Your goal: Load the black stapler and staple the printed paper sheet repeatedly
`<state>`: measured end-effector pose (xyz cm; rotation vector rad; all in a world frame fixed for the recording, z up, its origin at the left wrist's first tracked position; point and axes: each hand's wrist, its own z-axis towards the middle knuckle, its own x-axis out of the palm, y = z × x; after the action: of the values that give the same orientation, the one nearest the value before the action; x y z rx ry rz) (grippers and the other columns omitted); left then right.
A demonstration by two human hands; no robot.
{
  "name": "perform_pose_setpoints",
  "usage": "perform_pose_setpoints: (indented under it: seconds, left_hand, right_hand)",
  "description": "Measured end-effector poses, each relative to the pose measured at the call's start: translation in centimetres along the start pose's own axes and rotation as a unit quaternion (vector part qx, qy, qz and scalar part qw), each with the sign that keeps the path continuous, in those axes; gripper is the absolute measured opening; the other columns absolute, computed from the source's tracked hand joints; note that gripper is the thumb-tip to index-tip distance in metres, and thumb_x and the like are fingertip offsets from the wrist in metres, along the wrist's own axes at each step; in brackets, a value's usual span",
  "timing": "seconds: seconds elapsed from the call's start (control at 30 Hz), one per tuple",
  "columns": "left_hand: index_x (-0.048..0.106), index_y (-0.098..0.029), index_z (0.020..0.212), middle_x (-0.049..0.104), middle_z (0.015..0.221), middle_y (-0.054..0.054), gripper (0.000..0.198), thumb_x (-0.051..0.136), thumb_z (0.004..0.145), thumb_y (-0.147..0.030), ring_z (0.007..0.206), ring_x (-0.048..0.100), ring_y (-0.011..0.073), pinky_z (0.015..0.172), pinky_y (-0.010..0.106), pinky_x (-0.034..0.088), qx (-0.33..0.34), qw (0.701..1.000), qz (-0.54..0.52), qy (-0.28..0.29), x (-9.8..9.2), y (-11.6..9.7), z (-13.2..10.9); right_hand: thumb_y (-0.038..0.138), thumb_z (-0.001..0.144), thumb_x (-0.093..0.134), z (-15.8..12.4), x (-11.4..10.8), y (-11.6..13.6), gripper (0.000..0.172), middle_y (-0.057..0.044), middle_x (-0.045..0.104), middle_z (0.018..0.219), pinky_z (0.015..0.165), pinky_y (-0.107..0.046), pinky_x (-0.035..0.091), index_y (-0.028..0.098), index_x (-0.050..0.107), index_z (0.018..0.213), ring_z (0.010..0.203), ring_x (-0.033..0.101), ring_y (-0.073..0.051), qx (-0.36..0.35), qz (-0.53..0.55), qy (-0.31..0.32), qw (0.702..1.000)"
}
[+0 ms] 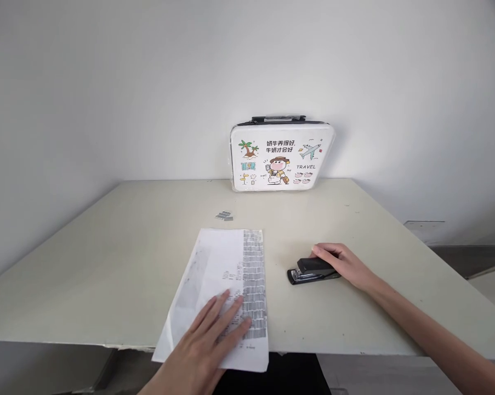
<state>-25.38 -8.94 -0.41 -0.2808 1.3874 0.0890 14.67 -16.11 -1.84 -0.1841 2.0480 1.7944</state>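
Note:
My left hand lies with its fingers stretched out on printed paper sheets. The sheets lie at the table's front edge, their lower end jutting past it. Dark printed columns run along their right side, and the lower left corner is bent up. To the right, my right hand is closed around the rear of a black stapler. The stapler rests on the table, its front end pointing left toward the paper and a gap between the two. Beyond the paper's top edge lie several small strips of staples.
A white carrying case with cartoon prints stands upright against the wall at the back of the pale table. The table's front edge is close to my body. A socket plate sits low on the right wall.

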Motion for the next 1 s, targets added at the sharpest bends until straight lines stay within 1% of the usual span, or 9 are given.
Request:
perform_pose_setpoints:
  seconds: [0.07,0.17,0.37,0.53,0.63,0.7,0.77,0.87,1.0]
  left_hand:
    - [0.025,-0.033,0.168,0.025,0.174,0.001,0.086,0.043,0.093,0.004,0.159,0.024,0.0330,0.124,0.055,0.038,0.009,1.000,-0.012,-0.014,0.5,-0.3,0.5]
    - [0.026,-0.035,0.167,0.023,0.174,0.002,0.094,0.041,0.088,0.012,0.159,0.022,0.0340,0.123,0.057,0.039,0.001,0.999,-0.030,-0.033,1.4,-0.9,1.2]
    - [0.023,-0.039,0.167,0.018,0.176,0.004,0.104,0.036,0.082,0.019,0.160,0.013,0.0347,0.122,0.061,0.040,0.006,0.997,-0.060,-0.047,3.6,-0.6,2.8]
    - [0.029,-0.040,0.165,0.018,0.176,0.004,0.103,0.045,0.082,0.019,0.160,0.010,0.0359,0.123,0.063,0.037,0.028,0.995,-0.076,-0.051,4.8,-0.1,4.1]
    - [0.033,-0.039,0.164,0.020,0.175,0.004,0.088,0.052,0.092,0.009,0.160,0.011,0.0357,0.124,0.063,0.035,0.035,0.995,-0.080,-0.054,4.7,-0.2,4.3]
    - [0.034,-0.038,0.163,0.021,0.175,0.005,0.072,0.056,0.101,-0.007,0.160,0.012,0.0360,0.124,0.064,0.035,0.042,0.995,-0.079,-0.054,4.5,-0.2,4.1]
    - [0.037,-0.037,0.162,0.021,0.175,0.005,0.062,0.058,0.105,-0.025,0.160,0.013,0.0362,0.123,0.064,0.036,0.049,0.994,-0.078,-0.053,4.1,-0.1,3.8]
    - [0.038,-0.037,0.161,0.018,0.176,0.004,0.061,0.059,0.105,-0.040,0.160,0.013,0.0361,0.124,0.063,0.036,0.057,0.994,-0.082,-0.043,4.0,0.1,3.4]
    - [0.037,-0.039,0.162,0.015,0.176,0.003,0.065,0.061,0.102,-0.049,0.161,0.011,0.0358,0.125,0.064,0.033,0.066,0.993,-0.094,-0.041,4.6,0.2,3.7]
  right_hand:
    - [0.065,0.100,0.053,-0.7,0.7,0.8,0.053,0.000,0.061,0.076,0.067,-0.030,0.036,0.021,0.069,0.077,0.071,0.050,-0.017,0.006,-0.009,-0.005,1.000]
    - [0.066,0.101,0.052,-1.7,1.5,1.5,0.053,-0.002,0.065,0.079,0.067,-0.030,0.038,0.021,0.071,0.080,0.073,0.053,-0.019,0.008,-0.024,-0.005,1.000]
    - [0.067,0.100,0.052,-2.7,2.8,1.0,0.055,-0.004,0.072,0.085,0.071,-0.032,0.043,0.021,0.073,0.080,0.077,0.060,-0.021,0.002,-0.053,-0.026,0.998]
    - [0.065,0.101,0.052,-3.2,3.8,0.7,0.052,-0.003,0.071,0.084,0.071,-0.031,0.042,0.021,0.073,0.081,0.077,0.059,-0.020,-0.018,-0.067,-0.022,0.997]
    - [0.065,0.101,0.052,-3.6,3.8,1.0,0.051,-0.002,0.069,0.083,0.072,-0.031,0.043,0.022,0.073,0.083,0.077,0.059,-0.020,-0.015,-0.086,-0.018,0.996]
    - [0.066,0.102,0.050,-3.7,3.7,1.5,0.053,-0.002,0.070,0.084,0.074,-0.032,0.044,0.022,0.072,0.083,0.078,0.060,-0.021,-0.007,-0.104,-0.013,0.994]
    - [0.068,0.102,0.046,-3.7,3.5,2.1,0.055,-0.004,0.073,0.089,0.078,-0.034,0.047,0.023,0.073,0.085,0.083,0.064,-0.023,0.002,-0.120,-0.002,0.993]
    - [0.069,0.103,0.041,-3.7,3.7,3.4,0.056,-0.008,0.077,0.107,0.093,-0.039,0.050,0.025,0.075,0.097,0.103,0.067,-0.029,0.013,-0.133,-0.001,0.991]
    - [0.067,0.106,0.033,-3.5,4.8,4.6,0.057,-0.007,0.071,0.134,0.112,-0.047,0.045,0.030,0.073,0.121,0.127,0.062,-0.032,0.007,-0.168,-0.033,0.985]
